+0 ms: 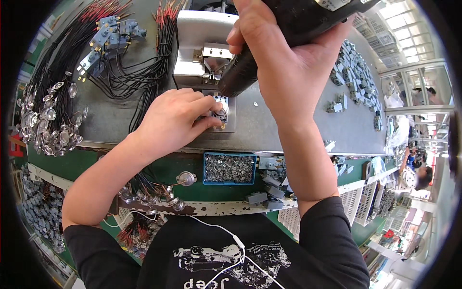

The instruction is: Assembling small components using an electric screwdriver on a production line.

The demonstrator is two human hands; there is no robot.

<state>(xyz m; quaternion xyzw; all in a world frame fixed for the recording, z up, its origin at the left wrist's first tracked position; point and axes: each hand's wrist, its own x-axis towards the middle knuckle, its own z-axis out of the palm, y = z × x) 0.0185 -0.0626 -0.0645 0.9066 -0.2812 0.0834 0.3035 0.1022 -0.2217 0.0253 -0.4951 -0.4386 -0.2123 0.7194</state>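
My right hand [293, 72] is wrapped around a thick black power screwdriver [245, 72], tilted with its nose down toward the work spot. Under that nose, a small blue-grey switch part [221, 111] with brass terminals and a shiny metal piece sits on a metal plate [230, 124]. The fingertips of my left hand [175, 115] are closed on this part from the left. The screwdriver's nose hides some of it, so I cannot tell whether its tip touches.
A metal fixture [202, 38] stands behind the work spot. Bundled black wires [163, 58] with round metal caps [53, 125] lie left. Blue-grey switches [356, 77] are heaped right. A blue tray [230, 168] of small metal clips sits at the near edge beside more switches [272, 185].
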